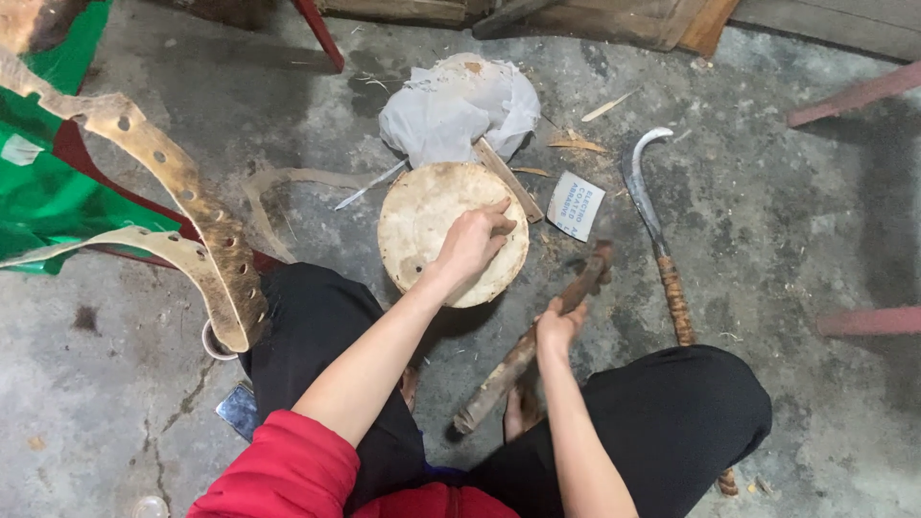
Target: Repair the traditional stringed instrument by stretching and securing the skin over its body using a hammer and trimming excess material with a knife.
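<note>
A round pale hide-covered disc (pixel 422 225) lies on the concrete floor between my knees. My left hand (pixel 472 242) rests on its right part, fingers curled and pressing down; whether something small is pinched in them is hidden. My right hand (pixel 559 324) grips a rough wooden club (pixel 508 369) near its middle, its thicker head (pixel 597 264) pointing up beside the disc's right rim. A thin wooden slat (pixel 508 177) sticks out from under the disc's top edge.
A sickle (pixel 645 192) with a wrapped handle lies to the right. Behind the disc are a crumpled white bag (pixel 460 105), a small white packet (pixel 574 204) and a thin metal rod (pixel 369 187). A holed hide strip (pixel 187 197) hangs at left over green cloth (pixel 43 187).
</note>
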